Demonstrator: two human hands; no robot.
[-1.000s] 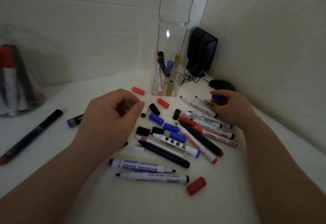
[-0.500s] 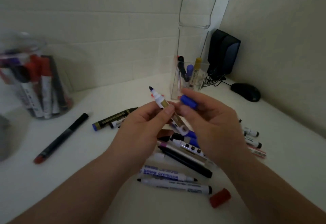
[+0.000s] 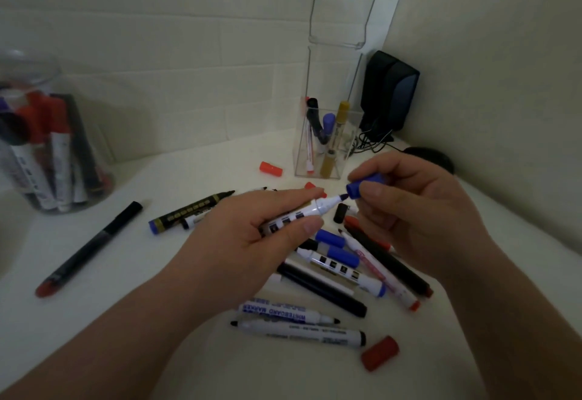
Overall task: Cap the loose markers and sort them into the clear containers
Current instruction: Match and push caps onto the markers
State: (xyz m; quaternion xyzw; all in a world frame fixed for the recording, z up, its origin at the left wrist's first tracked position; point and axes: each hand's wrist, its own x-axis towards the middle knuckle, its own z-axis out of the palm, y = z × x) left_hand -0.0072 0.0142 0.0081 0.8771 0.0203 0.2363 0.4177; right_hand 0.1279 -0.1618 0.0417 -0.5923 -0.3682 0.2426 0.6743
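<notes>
Head view, looking down on white counter, walled at back and right, corner at far right. Next in size: round clear jar at far left, part-filled with markers standing on end; square clear container near the corner, holding a few more, just beside black speaker and its trailing cables. Between the two, scattered pile of loose markers, several uncapped, lying crossed and touching. Left hand curled round white marker, held near level with blue tip pointing right, judged so as to present the tip squarely. Right hand pinching blue cap, open end facing the tip, just short of it or barely touching; cannot tell which. Hands close together above the pile, clear of it. Step judged: seating the cap, pressing home not yet done. Open room: bare counter leftward toward the jar; tighter path to the square container, with red cap lying just before it.
</notes>
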